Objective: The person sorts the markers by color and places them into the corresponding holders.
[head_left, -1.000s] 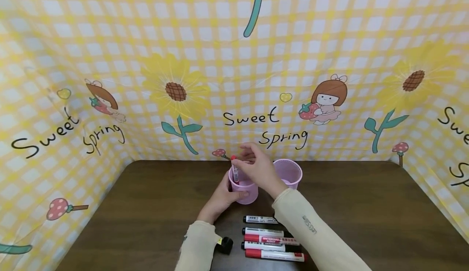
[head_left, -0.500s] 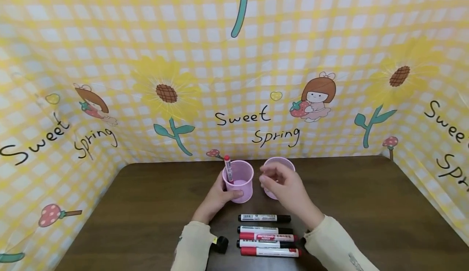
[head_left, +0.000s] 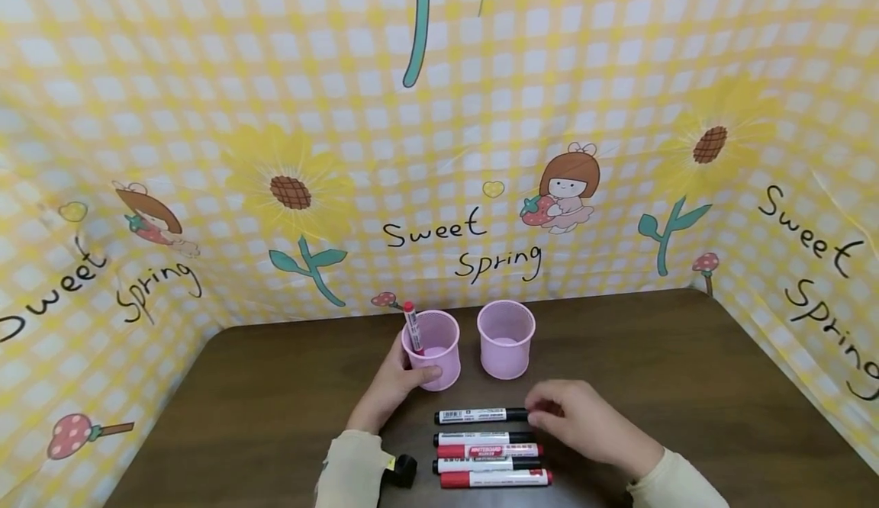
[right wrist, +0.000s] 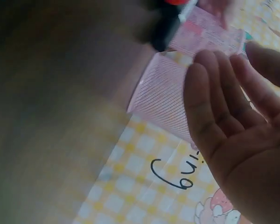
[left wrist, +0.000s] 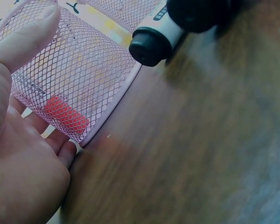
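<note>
My left hand (head_left: 387,390) grips a pink mesh pen cup (head_left: 447,371), thumb across the front and fingers round the far side. Inside that cup leans a red-capped whiteboard marker (head_left: 413,329); its red lower end shows through the mesh in the left wrist view. My right hand (head_left: 587,426) is at the cap end of the farthest black whiteboard marker (head_left: 481,416), which lies flat on the table. In the right wrist view its fingers (right wrist: 200,102) are loosely bent, with nothing visible between them. To the right stands a second pink mesh cup (head_left: 504,359), upright.
Nearer me lie more markers in a row: a black one (head_left: 474,438), a red one (head_left: 453,451), another black one (head_left: 474,464) and a red one (head_left: 494,479). A black object (head_left: 405,471) sits by the left sleeve. Checked cloth (head_left: 357,149) walls the dark table (head_left: 275,386).
My right hand has let go of the red marker, now in the left cup, and moved right and toward me to the farthest black marker. My left hand keeps its hold. The head view has shifted.
</note>
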`<state>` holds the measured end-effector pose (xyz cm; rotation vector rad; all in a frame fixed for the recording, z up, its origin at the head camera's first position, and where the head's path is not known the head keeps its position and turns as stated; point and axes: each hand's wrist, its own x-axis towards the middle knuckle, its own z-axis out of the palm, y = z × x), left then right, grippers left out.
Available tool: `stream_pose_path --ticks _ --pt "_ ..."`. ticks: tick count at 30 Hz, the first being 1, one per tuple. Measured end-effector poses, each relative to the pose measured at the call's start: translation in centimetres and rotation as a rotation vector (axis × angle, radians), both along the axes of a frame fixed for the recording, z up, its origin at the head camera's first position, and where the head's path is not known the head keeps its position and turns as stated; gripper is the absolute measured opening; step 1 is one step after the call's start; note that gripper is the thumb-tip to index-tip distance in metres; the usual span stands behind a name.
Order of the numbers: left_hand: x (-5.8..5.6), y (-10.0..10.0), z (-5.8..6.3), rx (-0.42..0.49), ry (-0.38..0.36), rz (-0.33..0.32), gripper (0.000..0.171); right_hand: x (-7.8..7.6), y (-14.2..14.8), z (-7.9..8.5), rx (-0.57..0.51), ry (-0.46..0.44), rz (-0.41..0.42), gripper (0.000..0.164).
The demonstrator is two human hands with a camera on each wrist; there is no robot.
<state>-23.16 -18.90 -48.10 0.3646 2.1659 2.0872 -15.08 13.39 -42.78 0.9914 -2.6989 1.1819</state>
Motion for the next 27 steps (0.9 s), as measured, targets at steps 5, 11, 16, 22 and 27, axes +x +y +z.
stream_pose_path --ticks 5,11,16,22,27 --pt "0.2 -0.1 -0.4 0.002 0.001 0.016 0.09 0.7 0.5 -1.5 0.162 0.092 0.065 0.016" --pt "0.1 0.0 -0.7 0.022 0.017 0.003 0.094 1.1 0.5 -2.1 0.23 0.13 0.09 0.023" --pt "0.1 0.0 -0.8 0.022 0.015 0.007 0.094 1.4 0.2 -2.2 0.279 0.227 0.097 0.027" --pt "0.2 0.0 -0.6 0.023 0.016 0.01 0.093 1.6 0.1 -1.8 0.316 0.263 0.09 0.028" --pt "0.2 0.0 -0.2 0.022 0.021 0.004 0.092 1.7 0.4 -1.5 0.315 0.256 0.078 0.031"
